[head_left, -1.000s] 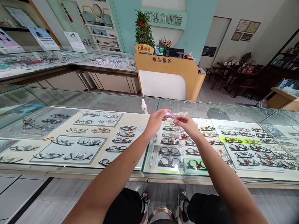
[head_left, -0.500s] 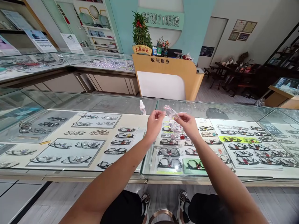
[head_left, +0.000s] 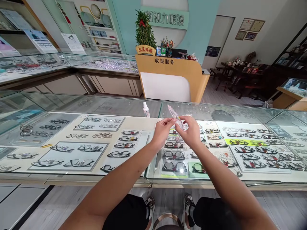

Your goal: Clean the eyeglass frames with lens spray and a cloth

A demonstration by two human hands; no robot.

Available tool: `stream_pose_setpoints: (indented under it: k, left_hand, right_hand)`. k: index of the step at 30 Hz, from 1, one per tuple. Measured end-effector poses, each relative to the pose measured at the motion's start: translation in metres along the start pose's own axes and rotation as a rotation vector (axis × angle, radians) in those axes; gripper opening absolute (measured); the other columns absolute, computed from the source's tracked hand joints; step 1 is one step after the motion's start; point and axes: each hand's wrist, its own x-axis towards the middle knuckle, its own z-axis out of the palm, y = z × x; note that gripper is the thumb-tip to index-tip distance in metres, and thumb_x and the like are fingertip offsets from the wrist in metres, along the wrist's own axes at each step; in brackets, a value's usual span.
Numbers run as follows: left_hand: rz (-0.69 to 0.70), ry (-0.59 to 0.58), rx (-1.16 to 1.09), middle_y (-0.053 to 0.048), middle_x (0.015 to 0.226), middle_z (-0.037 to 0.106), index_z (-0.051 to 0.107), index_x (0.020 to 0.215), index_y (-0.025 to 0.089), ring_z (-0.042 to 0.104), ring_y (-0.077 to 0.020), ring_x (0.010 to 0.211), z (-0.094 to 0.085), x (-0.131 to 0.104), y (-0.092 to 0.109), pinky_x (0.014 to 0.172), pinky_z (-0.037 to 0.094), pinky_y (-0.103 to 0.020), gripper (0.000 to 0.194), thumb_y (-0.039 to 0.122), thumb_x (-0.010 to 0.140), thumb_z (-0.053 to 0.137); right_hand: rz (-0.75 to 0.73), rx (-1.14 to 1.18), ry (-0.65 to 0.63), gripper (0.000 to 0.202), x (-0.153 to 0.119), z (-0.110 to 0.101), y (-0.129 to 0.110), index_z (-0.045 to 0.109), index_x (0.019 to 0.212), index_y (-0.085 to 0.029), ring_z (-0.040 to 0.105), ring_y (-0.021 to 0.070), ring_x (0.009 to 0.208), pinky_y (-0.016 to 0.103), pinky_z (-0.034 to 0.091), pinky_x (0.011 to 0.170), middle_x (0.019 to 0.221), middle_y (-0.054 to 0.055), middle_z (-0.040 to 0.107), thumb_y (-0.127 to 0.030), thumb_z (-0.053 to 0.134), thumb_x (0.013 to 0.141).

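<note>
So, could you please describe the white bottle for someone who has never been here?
In front of the cashier desk, find the glass counter. Near its far edge, just left of and beyond the person's left hand, stands the bottle. It is upright, white and narrow-topped, unlike the eyeglasses displayed nearby.

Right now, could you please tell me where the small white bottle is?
In the head view, the bottle stands on the glass counter, left of the seam between the panes, just beyond and left of the person's left hand.
</note>
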Motion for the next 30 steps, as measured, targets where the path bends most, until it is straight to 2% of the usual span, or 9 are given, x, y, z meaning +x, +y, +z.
stream_pose_setpoints:
  k: [4,8,11,15,19,21,25,27,30]
  left_hand:
    - [0.1,0.008,0.07,-0.001,0.08,0.069,0.083,0.095,0.018,0.054,-0.0142,0.075,-0.006,0.003,0.008,0.072,0.042,-0.028,0.04,0.054,0.078,0.087]
    - [0.214,-0.067,0.24,0.001,0.071,0.058,0.082,0.093,0.02,0.046,-0.014,0.069,-0.012,0.001,0.017,0.065,0.034,-0.029,0.034,0.053,0.086,0.081]
    - [0.363,-0.163,0.418,0.002,0.068,0.052,0.08,0.089,0.02,0.042,-0.0147,0.068,-0.014,-0.005,0.025,0.067,0.034,-0.031,0.027,0.047,0.092,0.076]
    - [0.574,-0.428,0.711,-0.001,0.076,0.063,0.079,0.084,0.021,0.053,-0.0185,0.082,-0.012,-0.015,0.029,0.081,0.041,-0.033,0.019,0.037,0.095,0.074]
    - [0.636,-0.764,0.969,-0.004,0.088,0.074,0.08,0.09,0.021,0.059,-0.0227,0.094,-0.005,-0.022,0.021,0.088,0.04,-0.037,0.022,0.039,0.1,0.07]
    - [0.647,-0.863,1.063,-0.005,0.093,0.077,0.08,0.093,0.021,0.061,-0.0237,0.097,-0.001,-0.024,0.013,0.089,0.039,-0.038,0.024,0.038,0.103,0.066]
    - [0.639,-0.907,1.197,-0.006,0.097,0.078,0.08,0.094,0.019,0.062,-0.0248,0.099,0.004,-0.027,-0.001,0.09,0.039,-0.039,0.029,0.037,0.106,0.061]
    - [0.63,-0.902,1.231,-0.006,0.098,0.079,0.081,0.093,0.019,0.063,-0.025,0.098,0.006,-0.028,-0.005,0.09,0.039,-0.04,0.03,0.037,0.106,0.061]
    - [0.627,-0.898,1.254,-0.006,0.099,0.08,0.082,0.093,0.019,0.064,-0.0254,0.099,0.006,-0.028,-0.008,0.089,0.039,-0.04,0.031,0.038,0.106,0.061]
  right_hand:
    - [0.03,0.153,0.002,0.03,0.006,-0.009,0.002,0.079,0.115,-0.024,0.068,0.0239,0.09,0.042,0.05,0.089,0.106,0.007,0.08,-0.04,0.067,0.094]
    - [0.289,0.449,0.191,0.027,0.026,-0.031,0.022,0.08,0.102,-0.021,0.065,0.0191,0.081,0.035,0.05,0.078,0.089,0.005,0.075,-0.041,0.067,0.091]
    - [0.462,0.609,0.321,0.02,0.038,-0.048,0.039,0.078,0.092,-0.021,0.054,0.0134,0.065,0.029,0.041,0.063,0.073,-0.001,0.063,-0.037,0.067,0.085]
    - [0.567,0.71,0.373,0.015,0.044,-0.058,0.048,0.075,0.086,-0.021,0.04,0.011,0.057,0.027,0.029,0.053,0.062,-0.005,0.048,-0.033,0.071,0.078]
    - [0.607,0.729,0.388,0.012,0.045,-0.061,0.046,0.073,0.082,-0.02,0.037,0.0105,0.057,0.027,0.026,0.053,0.061,-0.005,0.046,-0.031,0.071,0.076]
    - [0.627,0.643,0.262,0.013,0.044,-0.064,0.044,0.075,0.083,-0.02,0.035,0.0105,0.058,0.027,0.025,0.054,0.062,-0.005,0.047,-0.032,0.072,0.077]
    - [0.54,0.308,-0.404,0.02,0.039,-0.075,0.042,0.081,0.084,-0.02,0.04,0.012,0.063,0.029,0.03,0.058,0.069,-0.001,0.062,-0.038,0.077,0.079]
    - [0.475,0.131,-0.661,0.018,0.036,-0.078,0.039,0.083,0.083,-0.02,0.043,0.013,0.063,0.03,0.032,0.059,0.07,0.0,0.065,-0.037,0.076,0.08]
    - [0.426,-0.169,-0.796,0.012,0.034,-0.075,0.034,0.084,0.084,-0.023,0.049,0.0141,0.064,0.031,0.032,0.061,0.069,-0.001,0.065,-0.027,0.073,0.081]
